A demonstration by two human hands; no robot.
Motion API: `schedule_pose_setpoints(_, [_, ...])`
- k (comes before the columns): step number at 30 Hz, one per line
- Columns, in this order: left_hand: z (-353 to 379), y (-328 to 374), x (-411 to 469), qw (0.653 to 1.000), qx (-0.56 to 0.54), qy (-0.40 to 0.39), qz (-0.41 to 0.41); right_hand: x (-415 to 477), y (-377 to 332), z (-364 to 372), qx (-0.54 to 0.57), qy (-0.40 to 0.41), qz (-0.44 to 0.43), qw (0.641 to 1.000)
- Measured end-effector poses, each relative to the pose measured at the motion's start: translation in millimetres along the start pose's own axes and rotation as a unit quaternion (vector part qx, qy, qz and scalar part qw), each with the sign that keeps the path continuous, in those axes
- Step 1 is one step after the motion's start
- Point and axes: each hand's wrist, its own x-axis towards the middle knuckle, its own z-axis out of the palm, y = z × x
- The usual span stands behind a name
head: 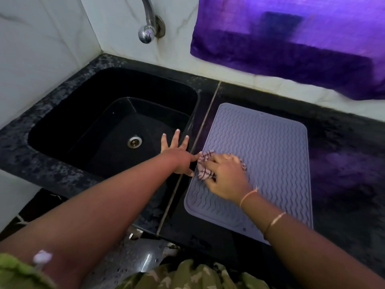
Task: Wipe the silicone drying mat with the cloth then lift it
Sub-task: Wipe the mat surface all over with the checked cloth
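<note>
From the head view, we see the mat (260, 163) lying flat on the black counter (343, 163), just right of the sink (83, 97), with every visible corner down.

The right hand (227, 178) rests on the mat near its left edge, about halfway along. Its fingers are curled over a bunched, checked cloth (205, 165) and press it onto the ribbed surface. The cloth touches the mat and pokes out past the fingers on the left.

The left hand (179, 155) lies with its fingers spread and straight on the narrow strip of counter between sink and mat. It grasps nothing. Its fingertips reach over the sink's rim, and its thumb side sits just beside the mat's left edge. We cannot tell whether it touches the mat.

A tap (148, 28) hangs on the wall above the sink, and a purple towel (291, 44) hangs behind the counter.

We judge the task to be in its first part, the wipe. The surface shows no streaks or wet patches that we can read, so we cannot say how much has been covered. The far end and the right side lie well away from the cloth. The lift is not yet begun, since no hand holds an edge.
</note>
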Motion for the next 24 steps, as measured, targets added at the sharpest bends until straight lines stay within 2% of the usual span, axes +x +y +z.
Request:
schedule_pose_setpoints(3, [-1.8,0.0,-0.9,1.0,0.005,-0.003,0.005,-15.8,-5.9,2.1,0.023,0.003,-0.052,0.998])
schedule_pose_setpoints(7, [-1.3,-0.1,-1.5,1.0,0.007,-0.004,0.006,-26.4,2.0,-8.3,0.076,-0.045,-0.115,0.989])
schedule_pose_setpoints(9, [-0.9,-0.4,-2.4,1.0,-0.001,-0.005,0.006,-24.9,10.7,-20.2,0.142,-0.042,-0.087,0.985])
schedule_pose_setpoints(12, [0.1,0.1,-2.5,1.0,-0.01,-0.002,0.004,-11.4,27.9,-38.5,0.199,0.043,-0.011,0.979])
schedule_pose_setpoints(14, [0.0,0.9,-2.8,1.0,-0.01,-0.003,0.001,2.6,36.7,-44.2,0.164,0.086,0.036,0.982])
schedule_pose_setpoints(15, [-0.1,1.4,-3.3,1.0,-0.009,-0.002,-0.001,9.4,38.0,-44.1,0.14,0.077,0.058,0.985])
schedule_pose_setpoints(17, [-0.5,2.6,-3.8,1.0,-0.005,0.002,-0.005,19.3,33.0,-37.2,0.092,0.009,0.083,0.992])
schedule_pose_setpoints(19, [-0.5,3.8,-4.2,1.0,0.0,0.007,-0.011,20.1,20.3,-24.2,0.027,-0.051,0.073,0.996])
schedule_pose_setpoints(24, [-0.9,6.1,-3.9,1.0,0.012,0.015,-0.02,-2.6,-5.7,-16.5,-0.009,-0.066,0.007,0.998])
